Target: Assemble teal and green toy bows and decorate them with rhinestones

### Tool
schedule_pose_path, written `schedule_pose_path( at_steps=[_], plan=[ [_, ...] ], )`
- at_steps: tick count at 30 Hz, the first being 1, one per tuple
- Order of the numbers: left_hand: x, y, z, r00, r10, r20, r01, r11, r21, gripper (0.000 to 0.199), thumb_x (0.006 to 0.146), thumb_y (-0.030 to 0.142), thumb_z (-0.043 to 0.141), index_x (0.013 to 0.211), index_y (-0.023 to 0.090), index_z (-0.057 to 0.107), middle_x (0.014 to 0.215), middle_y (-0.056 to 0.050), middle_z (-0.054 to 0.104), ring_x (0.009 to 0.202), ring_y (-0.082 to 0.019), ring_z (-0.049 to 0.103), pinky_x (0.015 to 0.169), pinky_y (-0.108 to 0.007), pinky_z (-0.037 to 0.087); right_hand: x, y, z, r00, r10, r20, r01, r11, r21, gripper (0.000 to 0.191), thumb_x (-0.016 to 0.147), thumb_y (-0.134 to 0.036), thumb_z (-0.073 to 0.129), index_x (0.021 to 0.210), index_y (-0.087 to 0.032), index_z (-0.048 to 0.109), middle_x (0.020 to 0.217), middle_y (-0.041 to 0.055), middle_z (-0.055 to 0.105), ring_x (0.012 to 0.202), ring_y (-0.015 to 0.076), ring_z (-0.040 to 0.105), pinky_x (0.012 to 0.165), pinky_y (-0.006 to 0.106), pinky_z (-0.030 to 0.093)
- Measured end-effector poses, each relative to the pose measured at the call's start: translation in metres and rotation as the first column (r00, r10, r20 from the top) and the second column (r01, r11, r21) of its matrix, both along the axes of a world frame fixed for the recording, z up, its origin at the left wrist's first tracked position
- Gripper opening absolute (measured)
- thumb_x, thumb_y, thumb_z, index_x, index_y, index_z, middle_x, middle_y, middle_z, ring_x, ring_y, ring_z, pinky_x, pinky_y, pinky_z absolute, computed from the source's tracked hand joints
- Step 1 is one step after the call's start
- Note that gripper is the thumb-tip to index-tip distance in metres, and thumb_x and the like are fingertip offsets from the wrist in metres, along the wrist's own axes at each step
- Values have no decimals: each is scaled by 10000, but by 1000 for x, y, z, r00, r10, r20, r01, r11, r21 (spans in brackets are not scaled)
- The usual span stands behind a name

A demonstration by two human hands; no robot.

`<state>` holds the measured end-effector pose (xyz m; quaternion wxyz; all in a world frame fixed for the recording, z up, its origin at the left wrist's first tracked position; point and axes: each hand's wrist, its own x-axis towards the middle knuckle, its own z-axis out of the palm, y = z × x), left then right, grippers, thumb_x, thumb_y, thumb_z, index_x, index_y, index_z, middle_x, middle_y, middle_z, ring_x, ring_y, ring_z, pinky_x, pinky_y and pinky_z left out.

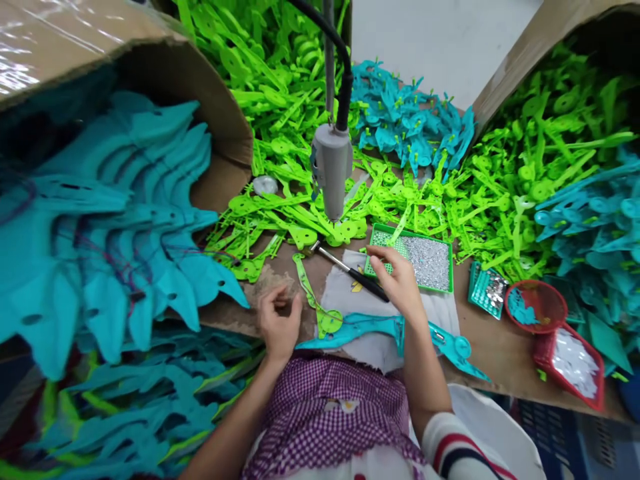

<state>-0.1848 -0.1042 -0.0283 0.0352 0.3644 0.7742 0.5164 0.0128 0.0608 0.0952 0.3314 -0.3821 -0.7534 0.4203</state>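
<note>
My left hand (281,325) is loosely curled over the bench edge, thumb apart from the fingers, with nothing visible in it. Just right of it, a slim lime-green plastic arm with a round end (329,323) rests against a long blue plastic piece (370,325). My right hand (400,283) hovers by the left side of a green tray (451,270) of small silvery metal parts. Its thumb and index finger are apart, and I see nothing between them. A hammer with a black handle (367,283) lies between my hands, on a pale cloth (336,291). My right forearm covers part of the blue piece.
A grey powered driver (332,167) hangs above the bench. Lime-green parts (280,100) and blue parts (410,120) are heaped behind. A carton (220,107) of large blue pieces stands left. A red bowl (536,287) and red box (597,393) sit right.
</note>
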Motion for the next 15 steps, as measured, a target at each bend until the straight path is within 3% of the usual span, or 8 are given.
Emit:
schedule_pose_path(
  at_steps=[4,6,8,11,15],
  plan=[
    [11,6,42,973,-205,-109,211,977,40,223,876,212,660,1074,313,654,981,-36,640,957,-237,631,901,-434,534,13,-14,-1,996,-20,-89,4,983,-183,263,960,-393,567,1101,-236,724,1058,52,747,990,191,692,903,352,546],
    [21,30,67,905,-403,-138,412,910,45,199,878,200,651,1028,326,683,981,-33,658,946,-228,651,898,-410,544,13,-28,-11,988,-68,-138,25,956,-291,264,952,-403,578,1071,-226,733,1002,54,756,927,190,704,856,345,565],
    [34,71,88,785,-592,-181,605,796,23,155,905,205,612,975,307,707,965,-36,665,939,-204,660,873,-362,547,14,-41,-20,976,-104,-193,32,939,-341,277,947,-402,587,1114,-227,723,1012,57,755,909,184,706,844,340,572],
    [49,146,111,694,-683,-227,709,704,47,171,947,183,534,950,234,697,992,-49,665,977,-188,645,886,-342,521,29,-50,-23,971,-131,-200,62,946,-318,298,937,-401,604,1168,-244,708,1077,64,744,948,188,699,877,355,567],
    [48,227,123,674,-669,-313,713,700,41,193,974,208,493,956,188,684,1003,-65,646,976,-200,617,899,-358,489,66,-58,-19,921,-371,-118,317,892,-323,237,935,-389,610,1074,-242,733,995,53,750,904,189,704,846,345,562]
  ],
)
